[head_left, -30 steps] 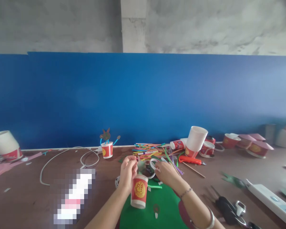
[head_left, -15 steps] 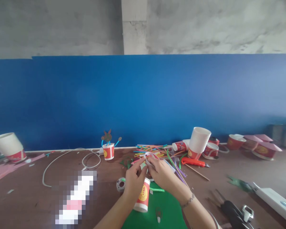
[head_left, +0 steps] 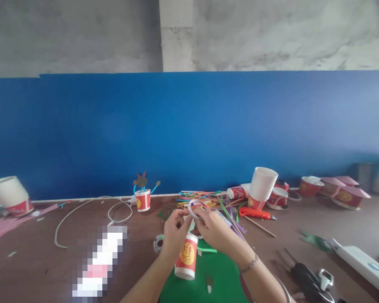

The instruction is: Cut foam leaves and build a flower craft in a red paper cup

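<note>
My right hand (head_left: pixel 210 225) is closed on a pale ring with some red on it (head_left: pixel 192 207), which looks like a roll of tape. Close against it, my left hand (head_left: pixel 176 231) has its thumb and forefinger pinched together, and what lies between them is too small to make out. Below the fingers, a red and white paper cup (head_left: pixel 186 256) with a yellow print stands upside down or upright, I cannot tell which, on a green sheet (head_left: pixel 221 280). A pale green piece (head_left: pixel 191 223) shows between the hands. To the left lies another tape roll (head_left: pixel 158 244).
Behind the hands lie colourful pipe cleaners (head_left: pixel 197 196). An orange utility knife (head_left: pixel 254 213) and stacked paper cups (head_left: pixel 262 187) are at the right, with scissors (head_left: pixel 316 240) and a black-handled tool (head_left: pixel 309 280) nearer. A decorated cup (head_left: pixel 143 200) stands by the blue wall.
Both hands have shifted slightly left in view, and the ring has tilted a little. The whole scene moves slightly left with the camera.
</note>
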A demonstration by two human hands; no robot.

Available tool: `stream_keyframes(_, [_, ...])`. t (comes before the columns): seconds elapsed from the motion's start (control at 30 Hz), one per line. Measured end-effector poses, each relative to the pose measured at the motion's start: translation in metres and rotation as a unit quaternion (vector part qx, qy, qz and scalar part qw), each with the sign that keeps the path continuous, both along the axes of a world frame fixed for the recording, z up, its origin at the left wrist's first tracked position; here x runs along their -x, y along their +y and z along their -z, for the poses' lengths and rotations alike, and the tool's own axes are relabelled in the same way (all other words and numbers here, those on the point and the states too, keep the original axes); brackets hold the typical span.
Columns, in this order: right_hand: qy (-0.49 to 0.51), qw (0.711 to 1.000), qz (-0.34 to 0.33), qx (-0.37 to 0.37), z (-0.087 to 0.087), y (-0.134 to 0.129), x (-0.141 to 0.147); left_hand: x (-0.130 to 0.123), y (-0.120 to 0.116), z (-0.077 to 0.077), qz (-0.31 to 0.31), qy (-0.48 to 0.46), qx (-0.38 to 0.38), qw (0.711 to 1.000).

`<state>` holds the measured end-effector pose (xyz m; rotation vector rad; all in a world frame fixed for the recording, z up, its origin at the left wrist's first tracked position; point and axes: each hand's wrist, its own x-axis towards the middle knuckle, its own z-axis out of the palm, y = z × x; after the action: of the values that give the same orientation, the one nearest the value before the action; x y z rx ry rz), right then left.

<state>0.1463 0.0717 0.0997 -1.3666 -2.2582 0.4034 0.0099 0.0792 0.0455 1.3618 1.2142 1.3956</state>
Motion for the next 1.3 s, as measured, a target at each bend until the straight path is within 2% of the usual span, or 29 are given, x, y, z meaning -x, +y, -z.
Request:
stream_keyframes(0.17, [-0.006, 1.000, -0.011, -0.012, 0.004, 0.003, -0.002, 0.001, 0.002, 0.002, 0.002, -0.028, 0.001, 1.000])
stream_keyframes(0.33, [0.004, 1.000, -0.001, -0.028, 0.005, 0.005, -0.006, 0.002, 0.002, 0.000, -0.003, -0.018, -0.021, 1.000])
stream_keyframes(0.5, [0.025, 0.999, -0.018, -0.013, 0.003, 0.002, -0.006, 0.002, 0.001, -0.003, 0.007, -0.045, 0.007, 0.999])
stream_keyframes(0.63, [0.013, 0.999, -0.027, -0.013, 0.003, 0.000, -0.003, 0.003, 0.002, -0.002, 0.002, -0.023, 0.004, 1.000])
stream_keyframes(0.83, [-0.001, 1.000, -0.010, -0.020, 0.002, 0.001, -0.003, 0.003, 0.002, -0.001, 0.029, -0.033, -0.012, 0.999])
stream_keyframes(1.0, [0.002, 1.000, -0.009, -0.021, 0.001, 0.001, -0.005, 0.005, -0.001, -0.006, 0.004, -0.032, -0.015, 0.999])
stream_keyframes(1.13, [-0.006, 0.999, -0.017, -0.027, 0.002, 0.001, -0.004, 0.008, 0.000, -0.008, 0.005, 0.006, -0.014, 1.000])
stream_keyframes(1.3, [-0.024, 0.998, -0.023, -0.045, 0.008, 0.002, -0.003, 0.007, 0.001, -0.002, 0.003, 0.075, -0.051, 0.996])
